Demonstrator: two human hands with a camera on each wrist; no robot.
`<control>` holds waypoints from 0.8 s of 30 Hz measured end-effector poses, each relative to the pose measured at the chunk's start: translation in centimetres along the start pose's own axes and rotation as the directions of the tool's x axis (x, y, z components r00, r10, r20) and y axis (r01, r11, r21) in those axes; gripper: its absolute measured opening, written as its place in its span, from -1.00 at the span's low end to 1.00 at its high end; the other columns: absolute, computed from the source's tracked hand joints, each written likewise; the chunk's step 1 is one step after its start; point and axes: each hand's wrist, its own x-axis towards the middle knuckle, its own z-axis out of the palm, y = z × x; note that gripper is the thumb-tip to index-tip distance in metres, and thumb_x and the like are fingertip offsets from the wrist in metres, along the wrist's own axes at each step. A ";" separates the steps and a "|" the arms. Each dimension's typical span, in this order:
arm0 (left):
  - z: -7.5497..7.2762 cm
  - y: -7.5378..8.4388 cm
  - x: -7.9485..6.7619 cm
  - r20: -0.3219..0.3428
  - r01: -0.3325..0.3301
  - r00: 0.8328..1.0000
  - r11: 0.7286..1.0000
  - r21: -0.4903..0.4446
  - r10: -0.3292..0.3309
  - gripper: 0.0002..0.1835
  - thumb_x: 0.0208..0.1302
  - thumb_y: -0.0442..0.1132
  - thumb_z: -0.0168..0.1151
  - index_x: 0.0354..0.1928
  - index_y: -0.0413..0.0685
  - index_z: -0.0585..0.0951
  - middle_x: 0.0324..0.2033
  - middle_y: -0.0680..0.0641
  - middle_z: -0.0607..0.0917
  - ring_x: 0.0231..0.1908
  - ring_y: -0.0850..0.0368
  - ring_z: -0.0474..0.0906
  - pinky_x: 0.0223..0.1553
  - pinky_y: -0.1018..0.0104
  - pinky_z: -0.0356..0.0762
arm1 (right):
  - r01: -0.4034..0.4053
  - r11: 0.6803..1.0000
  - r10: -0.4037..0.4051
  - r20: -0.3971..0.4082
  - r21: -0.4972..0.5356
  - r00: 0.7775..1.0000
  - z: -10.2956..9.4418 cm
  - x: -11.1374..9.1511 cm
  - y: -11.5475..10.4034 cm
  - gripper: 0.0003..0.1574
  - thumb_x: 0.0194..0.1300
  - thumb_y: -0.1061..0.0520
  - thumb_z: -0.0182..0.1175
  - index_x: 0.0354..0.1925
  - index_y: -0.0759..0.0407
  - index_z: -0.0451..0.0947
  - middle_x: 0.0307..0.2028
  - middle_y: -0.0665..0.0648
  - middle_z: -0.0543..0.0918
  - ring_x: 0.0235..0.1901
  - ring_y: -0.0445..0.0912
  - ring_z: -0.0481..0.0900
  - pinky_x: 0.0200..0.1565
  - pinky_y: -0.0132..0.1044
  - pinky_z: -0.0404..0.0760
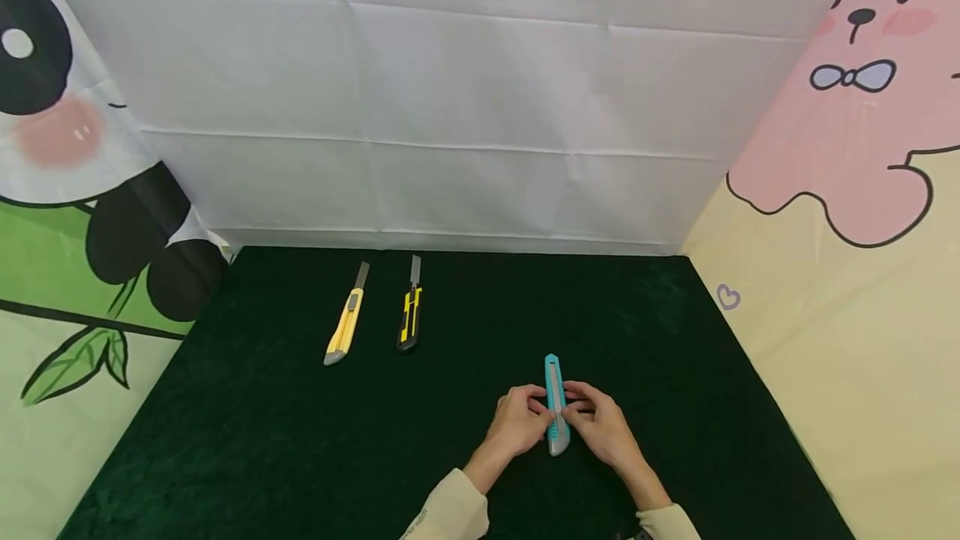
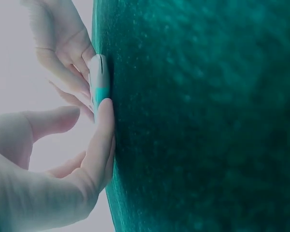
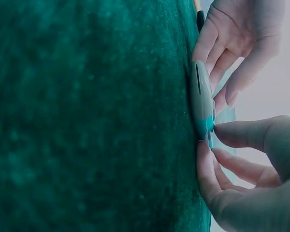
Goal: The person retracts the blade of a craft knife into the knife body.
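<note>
A teal utility knife with a grey end [image 1: 555, 407] lies on the dark green cloth, its grey end toward me. My left hand [image 1: 519, 419] is at its left side, fingertips touching the edge; in the left wrist view the left thumb [image 2: 63, 118] stands off from the knife. At the other side my right hand [image 1: 603, 427] pinches the knife, with the right thumb [image 3: 237, 133] against its upper face and fingers at its lower edge. The blade's state is hard to make out.
Farther back on the left lie a yellow utility knife [image 1: 347, 319] and a black-and-yellow utility knife [image 1: 409, 311], blades out and pointing away. The green cloth [image 1: 300, 448] covers the table. A white curtain [image 1: 450, 90] rises behind, with printed cloths on both sides.
</note>
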 end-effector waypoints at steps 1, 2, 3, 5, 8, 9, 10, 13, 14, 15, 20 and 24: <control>0.0 0.0 0.0 -0.001 0.002 1.000 1.000 -0.008 -0.002 -0.62 0.25 -0.30 0.24 0.09 -0.27 0.50 -0.38 -0.01 0.60 -0.53 0.22 0.55 -0.50 0.35 0.56 | -0.002 1.000 0.002 0.001 -0.003 1.000 0.0 0.0 0.0 -0.50 0.22 0.25 0.22 0.15 0.11 0.46 0.02 0.09 0.58 -0.10 -0.10 0.56 -0.11 -0.23 0.58; -0.1 -0.1 0.0 -0.006 0.000 1.000 1.000 -0.009 0.000 -0.63 0.26 -0.30 0.24 0.08 -0.27 0.50 -0.39 -0.01 0.60 -0.54 0.23 0.55 -0.51 0.35 0.56 | -0.004 1.000 0.004 0.002 -0.006 1.000 0.0 0.0 0.0 -0.49 0.22 0.25 0.22 0.15 0.10 0.46 0.01 0.09 0.58 -0.10 -0.10 0.56 -0.11 -0.24 0.58; -0.2 -0.1 0.1 -0.014 -0.002 1.000 1.000 -0.006 0.002 -0.65 0.26 -0.29 0.23 0.07 -0.26 0.51 -0.38 0.00 0.61 -0.53 0.23 0.55 -0.50 0.36 0.55 | -0.006 1.000 0.006 0.004 -0.009 1.000 0.0 0.0 0.0 -0.49 0.22 0.25 0.22 0.16 0.10 0.46 0.01 0.08 0.58 -0.10 -0.10 0.56 -0.11 -0.24 0.58; -0.4 0.0 0.1 -0.031 -0.010 0.999 1.000 0.003 0.010 -0.68 0.27 -0.27 0.22 0.04 -0.24 0.53 -0.37 0.00 0.61 -0.48 0.24 0.55 -0.47 0.37 0.54 | -0.009 1.000 0.009 0.007 -0.007 1.000 -0.1 0.1 0.0 -0.49 0.22 0.25 0.22 0.16 0.09 0.46 0.01 0.08 0.58 -0.10 -0.10 0.56 -0.11 -0.23 0.57; -0.8 0.0 0.2 -0.053 -0.029 0.998 0.999 0.019 0.029 -0.71 0.28 -0.25 0.21 0.01 -0.20 0.56 -0.34 0.00 0.61 -0.41 0.25 0.55 -0.41 0.35 0.53 | -0.009 1.000 0.009 0.012 -0.007 1.000 -0.1 0.0 -0.1 -0.48 0.22 0.25 0.21 0.16 0.10 0.45 0.01 0.09 0.57 -0.10 -0.10 0.56 -0.11 -0.22 0.57; -0.9 0.0 0.3 -0.060 -0.031 0.998 0.999 0.021 0.033 -0.72 0.28 -0.24 0.20 0.00 -0.19 0.56 -0.33 0.01 0.61 -0.39 0.25 0.54 -0.39 0.35 0.52 | -0.009 1.000 0.009 0.013 -0.008 1.000 -0.1 0.0 -0.1 -0.48 0.22 0.26 0.21 0.17 0.10 0.45 0.01 0.09 0.57 -0.10 -0.10 0.56 -0.11 -0.22 0.57; -1.0 0.0 0.3 -0.063 -0.036 0.997 0.999 0.019 0.037 -0.72 0.28 -0.24 0.20 0.00 -0.18 0.56 -0.32 0.00 0.61 -0.38 0.24 0.54 -0.39 0.34 0.53 | -0.008 1.000 0.008 0.014 -0.008 1.000 -0.1 0.0 -0.1 -0.48 0.22 0.26 0.21 0.17 0.11 0.45 0.01 0.10 0.57 -0.10 -0.10 0.56 -0.11 -0.22 0.57; -1.4 -0.1 0.5 -0.075 -0.053 0.996 0.998 0.016 0.054 -0.73 0.29 -0.24 0.19 0.00 -0.17 0.56 -0.31 0.01 0.60 -0.36 0.23 0.55 -0.35 0.33 0.53 | -0.006 1.000 0.006 0.013 -0.016 1.000 -0.1 0.0 -0.1 -0.47 0.21 0.26 0.22 0.17 0.11 0.44 0.01 0.09 0.57 -0.11 -0.11 0.56 -0.11 -0.25 0.57; -1.6 -0.1 0.6 -0.080 -0.059 0.995 0.998 0.019 0.060 -0.73 0.30 -0.23 0.18 0.00 -0.17 0.56 -0.30 0.01 0.60 -0.36 0.23 0.55 -0.34 0.33 0.53 | -0.005 1.000 0.005 0.010 -0.020 1.000 0.0 0.0 0.0 -0.47 0.21 0.25 0.22 0.17 0.11 0.44 0.00 0.09 0.57 -0.11 -0.11 0.55 -0.12 -0.25 0.57; -1.7 -0.2 0.7 -0.084 -0.062 0.994 0.998 0.022 0.063 -0.73 0.30 -0.23 0.18 0.00 -0.16 0.56 -0.30 0.01 0.60 -0.35 0.23 0.55 -0.33 0.33 0.53 | -0.004 1.000 0.005 0.008 -0.023 1.000 0.0 0.0 0.0 -0.47 0.21 0.25 0.22 0.17 0.11 0.45 0.00 0.09 0.57 -0.11 -0.12 0.55 -0.12 -0.26 0.57; -2.3 -0.4 1.2 -0.105 -0.074 0.992 0.997 0.027 0.076 -0.74 0.35 -0.16 0.14 -0.02 -0.13 0.57 -0.28 0.02 0.60 -0.32 0.22 0.55 -0.29 0.33 0.53 | -0.002 0.999 0.002 -0.002 -0.039 1.000 0.2 0.1 0.2 -0.48 0.22 0.23 0.22 0.17 0.10 0.45 0.00 0.08 0.57 -0.11 -0.12 0.55 -0.12 -0.25 0.57; -2.8 -0.4 1.6 -0.144 -0.079 0.986 0.997 0.021 0.082 -0.74 0.38 -0.08 0.09 -0.07 -0.07 0.59 -0.31 0.04 0.61 -0.33 0.23 0.54 -0.29 0.33 0.53 | 0.002 0.999 -0.002 -0.005 -0.043 1.000 0.2 0.1 0.2 -0.48 0.21 0.23 0.22 0.17 0.11 0.45 -0.01 0.08 0.58 -0.11 -0.13 0.55 -0.12 -0.26 0.56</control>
